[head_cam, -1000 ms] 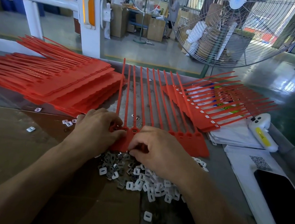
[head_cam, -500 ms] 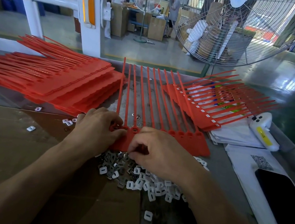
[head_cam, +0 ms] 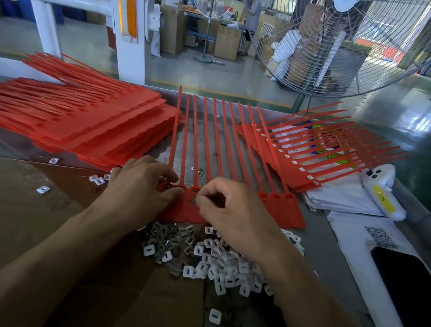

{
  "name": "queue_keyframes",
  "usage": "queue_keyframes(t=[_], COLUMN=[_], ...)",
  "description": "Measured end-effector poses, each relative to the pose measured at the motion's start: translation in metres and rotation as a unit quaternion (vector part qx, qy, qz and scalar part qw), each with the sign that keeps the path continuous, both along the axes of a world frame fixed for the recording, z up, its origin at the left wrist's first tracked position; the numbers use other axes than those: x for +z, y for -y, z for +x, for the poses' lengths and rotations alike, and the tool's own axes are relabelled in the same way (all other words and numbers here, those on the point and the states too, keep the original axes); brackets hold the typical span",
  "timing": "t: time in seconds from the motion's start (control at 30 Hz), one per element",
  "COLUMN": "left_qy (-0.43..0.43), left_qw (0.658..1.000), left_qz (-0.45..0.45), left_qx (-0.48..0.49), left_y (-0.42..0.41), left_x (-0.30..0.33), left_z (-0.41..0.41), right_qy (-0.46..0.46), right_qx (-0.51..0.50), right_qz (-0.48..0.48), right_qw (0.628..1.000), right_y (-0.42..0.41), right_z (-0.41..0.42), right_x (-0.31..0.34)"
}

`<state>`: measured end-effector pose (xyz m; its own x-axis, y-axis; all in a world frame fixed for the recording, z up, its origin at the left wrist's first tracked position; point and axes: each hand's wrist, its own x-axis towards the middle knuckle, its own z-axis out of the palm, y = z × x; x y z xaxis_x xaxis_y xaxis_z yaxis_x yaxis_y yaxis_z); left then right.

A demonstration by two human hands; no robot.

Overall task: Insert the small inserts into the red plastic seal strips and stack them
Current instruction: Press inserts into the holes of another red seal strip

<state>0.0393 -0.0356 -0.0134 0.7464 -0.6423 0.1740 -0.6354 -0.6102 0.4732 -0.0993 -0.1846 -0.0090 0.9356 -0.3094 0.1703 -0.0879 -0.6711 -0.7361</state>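
Observation:
A joined row of red seal strips lies in front of me, tails pointing away. My left hand grips the row's left end with curled fingers. My right hand pinches something small over a socket near the left of the row; the piece itself is hidden by the fingers. A pile of small white and grey inserts lies just below the row. A tall stack of red strips sits at the left. Another stack of red strips with white inserts showing fans out at the right.
Brown cardboard covers the table's near left. White sheets, a black phone and a white handheld device lie at the right. A big floor fan and white railing stand beyond the table; people work far behind.
My right hand has lifted slightly and its fingertips have shifted left toward the second socket. My left hand and the row of strips have stayed where they were.

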Motion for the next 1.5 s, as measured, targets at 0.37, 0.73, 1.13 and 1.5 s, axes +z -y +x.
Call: queue_keyframes(t=[0.37,0.73,1.13,1.5], left_qy=[-0.108,-0.146,-0.158,-0.314], left_qw=[0.964,0.956,0.956,0.909], left_qz=[-0.187,-0.181,-0.181,-0.249], left_qx=[-0.153,-0.180,-0.168,-0.116], left_y=[0.004,0.000,0.001,0.004], left_x=[0.012,0.014,0.012,0.018], left_z=[-0.014,-0.012,-0.014,-0.020], right_qy=[0.024,0.020,0.031,0.117], right_qx=[-0.050,-0.053,-0.045,-0.043], right_qz=[0.076,0.090,0.083,-0.019], right_qw=[0.996,0.994,0.995,0.992], right_y=[0.004,0.003,0.003,-0.001], right_z=[0.001,0.000,-0.001,0.000], right_x=[0.001,0.001,0.001,0.008])
